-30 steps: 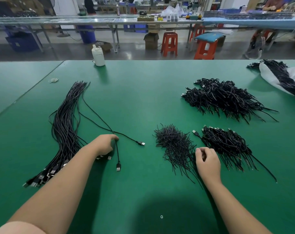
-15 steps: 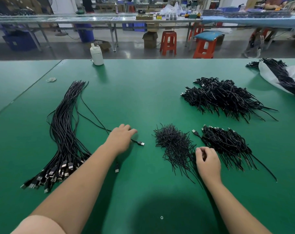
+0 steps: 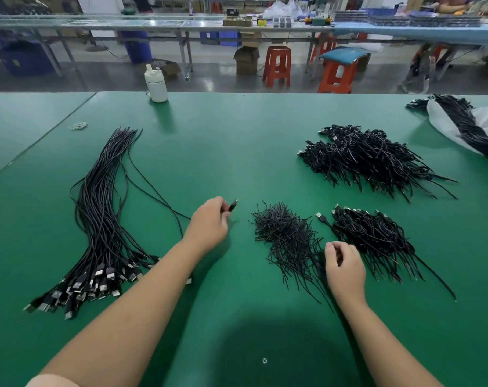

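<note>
centre frame: your left hand (image 3: 209, 224) pinches a cable plug (image 3: 233, 205), likely for sorting; your right hand (image 3: 344, 268) curls by the short wires (image 3: 284, 233), hold unclear.

We find the cable bundle (image 3: 103, 219) left on the table (image 3: 237, 135), the wire pile (image 3: 284, 236) at centre, the near heap (image 3: 374, 238) right of it, the far heap (image 3: 371, 160) behind, and the bottle (image 3: 156, 85) at the far edge.

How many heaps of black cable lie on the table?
5: long bundle left, wire pile centre, connector pile right, bigger pile behind, heap on white bag; others possibly off-frame.
</note>
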A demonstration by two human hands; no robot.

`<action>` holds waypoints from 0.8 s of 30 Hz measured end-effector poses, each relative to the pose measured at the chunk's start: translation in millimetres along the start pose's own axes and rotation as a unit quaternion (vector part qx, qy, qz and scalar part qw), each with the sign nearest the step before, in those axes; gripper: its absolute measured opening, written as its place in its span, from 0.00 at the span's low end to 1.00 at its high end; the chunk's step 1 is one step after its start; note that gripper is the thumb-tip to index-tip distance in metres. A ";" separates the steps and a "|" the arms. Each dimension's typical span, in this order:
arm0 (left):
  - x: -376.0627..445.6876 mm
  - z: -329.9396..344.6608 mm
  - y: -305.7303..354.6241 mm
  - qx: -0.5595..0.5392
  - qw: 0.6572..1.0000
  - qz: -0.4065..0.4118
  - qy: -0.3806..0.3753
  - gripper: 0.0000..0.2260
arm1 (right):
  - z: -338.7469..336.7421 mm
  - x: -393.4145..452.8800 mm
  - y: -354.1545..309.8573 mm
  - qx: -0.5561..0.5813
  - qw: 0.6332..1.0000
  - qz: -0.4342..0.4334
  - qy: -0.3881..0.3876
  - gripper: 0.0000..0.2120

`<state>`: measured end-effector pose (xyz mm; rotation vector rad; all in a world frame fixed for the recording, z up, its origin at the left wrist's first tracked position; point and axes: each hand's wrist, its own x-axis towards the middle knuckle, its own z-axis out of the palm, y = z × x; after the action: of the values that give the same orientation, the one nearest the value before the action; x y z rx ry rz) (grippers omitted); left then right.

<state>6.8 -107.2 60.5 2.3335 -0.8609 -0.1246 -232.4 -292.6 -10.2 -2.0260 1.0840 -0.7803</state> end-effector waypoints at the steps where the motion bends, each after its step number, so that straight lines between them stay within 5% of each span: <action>1: -2.5 -3.7 12.6 -0.129 0.990 -0.056 -0.014 0.02 | -0.7 0.5 -0.3 0.002 1.000 0.003 0.003 0.06; 4: -13.2 -18.3 45.6 -0.496 0.842 -0.184 -0.109 0.02 | -2.5 -1.0 -5.9 0.002 1.000 0.020 -0.006 0.06; 6: -21.8 -24.9 60.6 -0.553 0.798 -0.187 -0.149 0.03 | -6.3 -3.9 -15.3 -0.034 0.999 -0.008 -0.001 0.08; 10: -36.7 -26.7 86.4 -0.525 0.824 -0.131 -0.166 0.03 | -21.1 -6.5 -75.9 -0.027 0.984 -0.156 -0.079 0.16; 14: -46.8 -25.7 109.1 -0.453 0.885 -0.031 -0.103 0.03 | -23.5 -16.9 -137.8 0.110 0.954 -0.103 -0.258 0.14; 17: -53.9 -33.7 118.5 -0.453 0.888 -0.005 -0.080 0.03 | -23.9 -25.2 -156.7 0.148 0.949 -0.096 -0.260 0.14; 20: -62.6 -40.4 119.7 -0.499 0.853 -0.005 -0.152 0.11 | -26.5 -30.3 -164.6 0.171 0.944 -0.111 -0.259 0.20; 24: -72.8 -44.5 112.7 -0.427 0.879 0.044 -0.206 0.17 | -22.7 -39.3 -169.1 0.182 0.931 -0.116 -0.294 0.18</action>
<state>-99.0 -104.3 154.0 1.4407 -0.8670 -0.8141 -193.1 -196.8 131.0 -1.8931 0.3330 -0.3949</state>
